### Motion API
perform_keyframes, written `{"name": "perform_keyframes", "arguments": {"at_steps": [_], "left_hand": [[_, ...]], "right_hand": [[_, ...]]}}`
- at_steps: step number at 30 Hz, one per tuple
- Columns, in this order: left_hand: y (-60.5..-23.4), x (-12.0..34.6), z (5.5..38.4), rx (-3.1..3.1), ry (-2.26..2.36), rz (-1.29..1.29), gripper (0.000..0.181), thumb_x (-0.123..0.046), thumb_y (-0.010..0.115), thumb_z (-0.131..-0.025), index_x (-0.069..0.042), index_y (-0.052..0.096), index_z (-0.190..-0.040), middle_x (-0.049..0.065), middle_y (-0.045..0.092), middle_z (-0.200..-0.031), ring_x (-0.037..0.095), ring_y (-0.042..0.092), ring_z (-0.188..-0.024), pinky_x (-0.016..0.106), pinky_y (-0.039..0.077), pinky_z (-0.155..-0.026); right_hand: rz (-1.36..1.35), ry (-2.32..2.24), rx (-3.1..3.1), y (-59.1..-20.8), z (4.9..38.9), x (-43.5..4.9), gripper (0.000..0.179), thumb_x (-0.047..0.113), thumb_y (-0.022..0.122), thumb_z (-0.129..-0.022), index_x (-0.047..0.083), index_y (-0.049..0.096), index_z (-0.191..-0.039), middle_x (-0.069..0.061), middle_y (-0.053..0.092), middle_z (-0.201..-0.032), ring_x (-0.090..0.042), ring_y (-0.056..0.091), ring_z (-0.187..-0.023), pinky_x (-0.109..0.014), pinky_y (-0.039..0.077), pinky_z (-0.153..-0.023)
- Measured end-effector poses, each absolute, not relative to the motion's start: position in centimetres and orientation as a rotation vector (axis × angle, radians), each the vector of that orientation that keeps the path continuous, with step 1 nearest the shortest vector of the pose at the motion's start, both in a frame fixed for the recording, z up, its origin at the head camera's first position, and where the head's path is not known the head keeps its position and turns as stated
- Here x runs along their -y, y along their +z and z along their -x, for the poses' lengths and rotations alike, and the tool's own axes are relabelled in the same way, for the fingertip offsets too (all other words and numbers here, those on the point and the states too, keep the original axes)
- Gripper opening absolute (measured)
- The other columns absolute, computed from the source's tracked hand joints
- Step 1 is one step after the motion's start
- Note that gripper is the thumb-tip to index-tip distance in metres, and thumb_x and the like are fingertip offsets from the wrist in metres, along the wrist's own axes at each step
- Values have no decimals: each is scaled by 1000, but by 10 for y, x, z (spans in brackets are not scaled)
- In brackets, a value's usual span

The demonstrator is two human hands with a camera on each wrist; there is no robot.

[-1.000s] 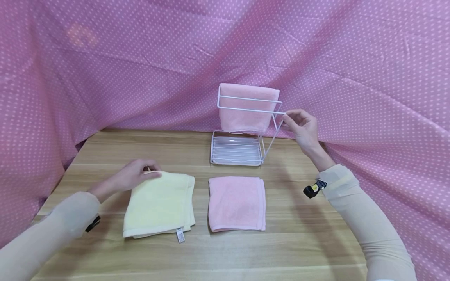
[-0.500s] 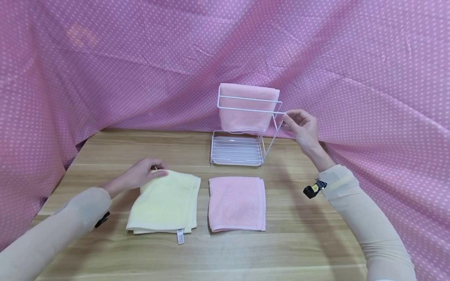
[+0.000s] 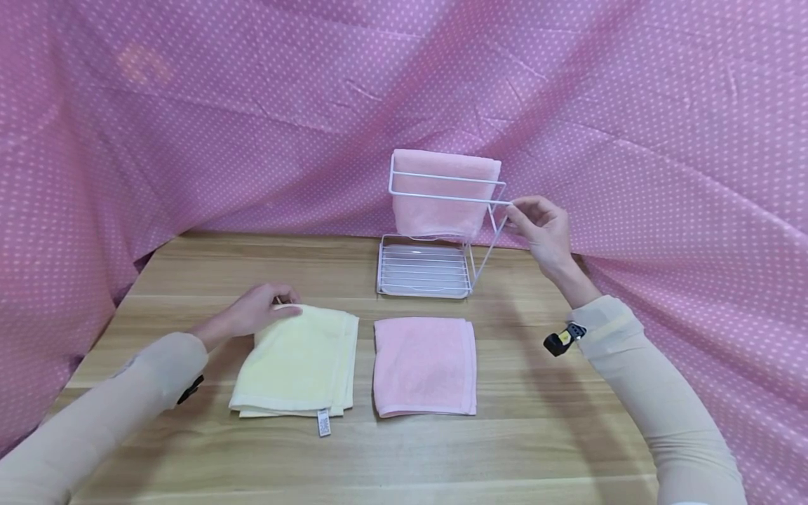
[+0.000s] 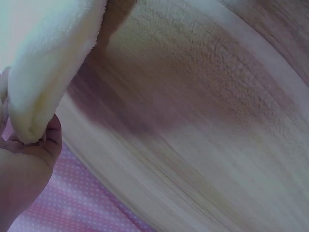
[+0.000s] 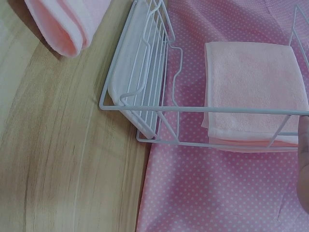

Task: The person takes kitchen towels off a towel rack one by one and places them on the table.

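Note:
My left hand pinches the upper left corner of a folded pale yellow towel at the left of the table. In the left wrist view, thumb and fingers close on the thick folded end of that towel. A white care label sticks out from its lower edge. With thumb and fingertips my right hand holds the front right corner of the top frame of a white wire rack. Over the rack's rear bar hangs a folded pink towel. Only part of that hand shows in the right wrist view.
A second pink towel lies folded flat on the wooden table, right of the yellow one and in front of the rack. The rack's base holds a white drip tray. A pink dotted cloth hangs behind and at both sides.
My left hand has moved slightly right and away from me, and the yellow towel has shifted the same way. The right hand and rack stay in place.

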State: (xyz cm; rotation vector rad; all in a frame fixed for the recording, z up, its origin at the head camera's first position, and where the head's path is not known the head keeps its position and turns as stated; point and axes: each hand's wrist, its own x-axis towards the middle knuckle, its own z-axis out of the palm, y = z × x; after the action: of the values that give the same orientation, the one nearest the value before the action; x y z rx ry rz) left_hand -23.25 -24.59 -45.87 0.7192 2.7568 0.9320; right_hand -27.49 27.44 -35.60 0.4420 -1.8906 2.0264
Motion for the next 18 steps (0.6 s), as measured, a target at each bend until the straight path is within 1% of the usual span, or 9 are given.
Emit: {"name": "perform_keyframes", "arguments": {"at_steps": [6,10,15,18], "left_hand": [[-462,247,234,-2742,902,-696,8,-19,73,-100,-11,75,-100,1,74,-92,13,62,-86,25,51,-80],[-458,247,237,-2735,907,-670,10,-16,73,-100,-7,75,-103,4,75,-94,15,64,-86,23,52,-78],[-439,244,246,-2770,958,-615,18,-13,71,-101,0,73,-112,12,75,-99,20,65,-88,22,53,-72],[-423,237,252,-2826,985,-612,20,-16,70,-102,0,73,-114,14,75,-101,22,66,-89,21,53,-72]], "right_hand": [[-441,2001,1917,-356,275,-274,9,6,78,-95,14,76,-98,1,79,-89,-7,76,-76,-24,64,-74],[-447,1997,1918,-357,276,-274,11,4,76,-96,15,76,-97,0,80,-90,-7,77,-77,-24,64,-74],[-450,1997,1909,-356,275,-274,9,8,79,-94,16,76,-97,0,80,-89,-7,76,-77,-24,64,-74],[-447,2007,1902,-355,275,-275,8,8,79,-94,15,76,-97,1,80,-89,-8,76,-76,-24,64,-74]]}}
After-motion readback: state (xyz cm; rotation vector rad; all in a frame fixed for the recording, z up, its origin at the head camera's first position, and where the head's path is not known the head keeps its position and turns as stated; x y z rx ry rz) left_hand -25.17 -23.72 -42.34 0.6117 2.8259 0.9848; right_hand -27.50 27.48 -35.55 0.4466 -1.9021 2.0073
